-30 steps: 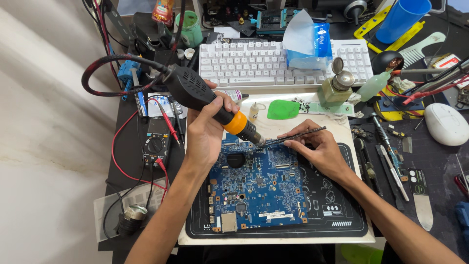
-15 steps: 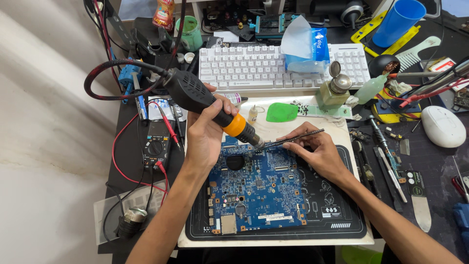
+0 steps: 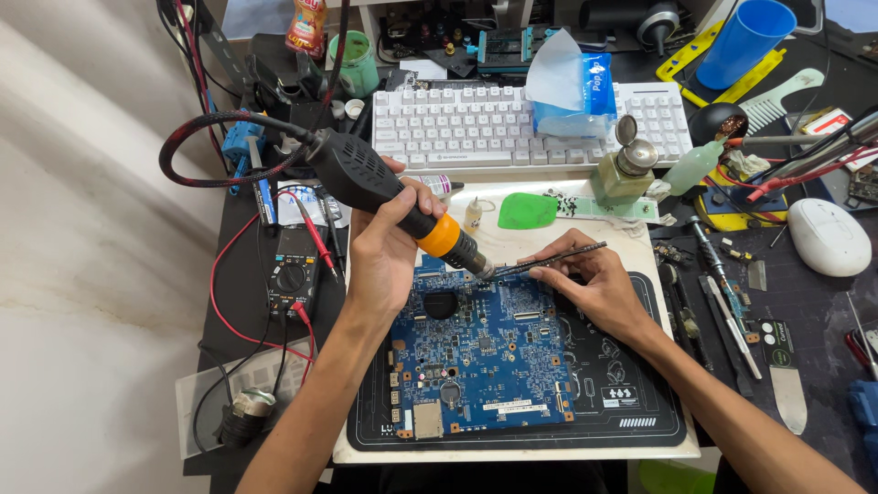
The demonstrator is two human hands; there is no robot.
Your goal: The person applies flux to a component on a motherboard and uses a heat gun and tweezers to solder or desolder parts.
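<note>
Cluttered bench with a black work mat on a pale board. Blue circuit board lies flat on the mat, left of centre. White keyboard sits behind it, a multimeter to the left, a white mouse to the right. Left hand, fingers wrapped tight round a black hot air gun, nozzle tilted down at the circuit board's top edge. Right hand rests on the mat, fingers pinching thin tweezers, tips just beside the nozzle.
</note>
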